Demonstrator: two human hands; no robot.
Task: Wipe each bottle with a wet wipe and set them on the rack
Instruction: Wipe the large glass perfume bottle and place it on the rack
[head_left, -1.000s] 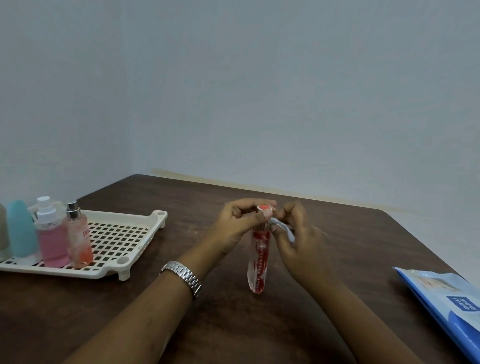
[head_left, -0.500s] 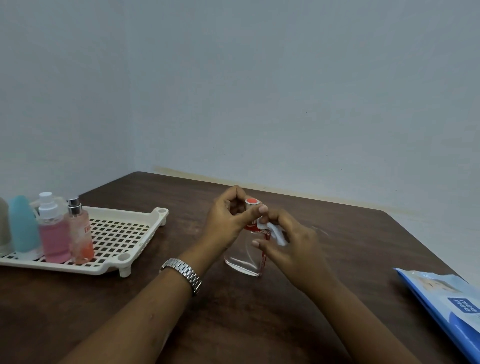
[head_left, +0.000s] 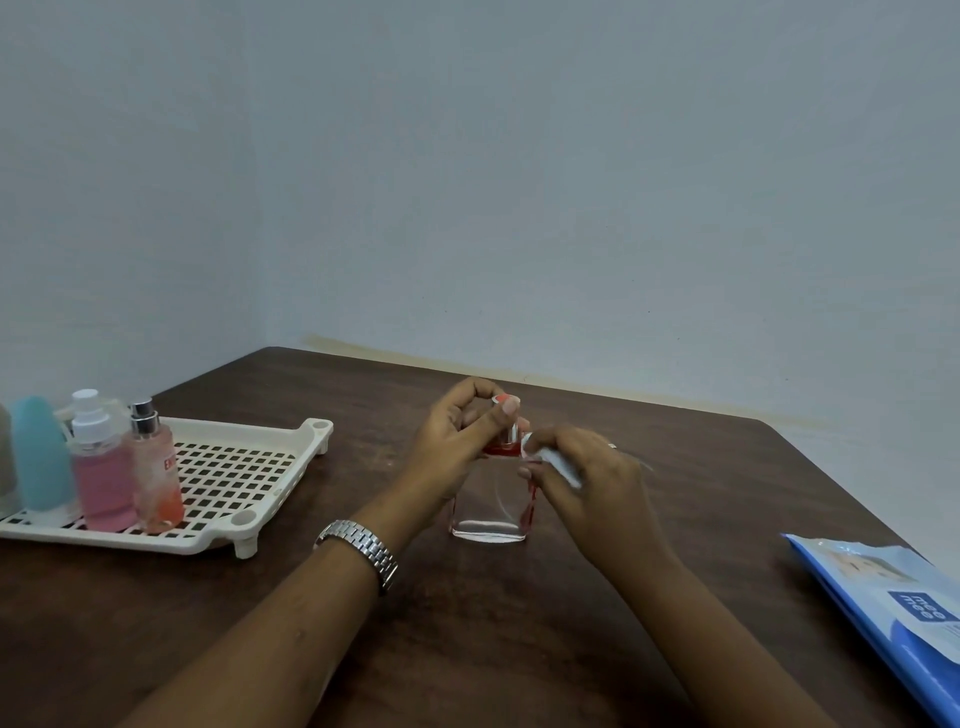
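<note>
Step in hand, as judged: wiping of the clear glass perfume bottle (head_left: 488, 501). It is held upright near mid-table; whether its base rests on the table (head_left: 727, 493) cannot be told. Its spray head is pinched from above by the left hand (head_left: 462, 436). A folded wet wipe (head_left: 560, 466) is gripped in the curled right hand (head_left: 589, 475) and pressed to the bottle's right shoulder.

The top pinch is best held firm while each face is wiped downward, since wet glass is likely slippery. The rack (head_left: 314, 434) lies well apart, leftward.
</note>
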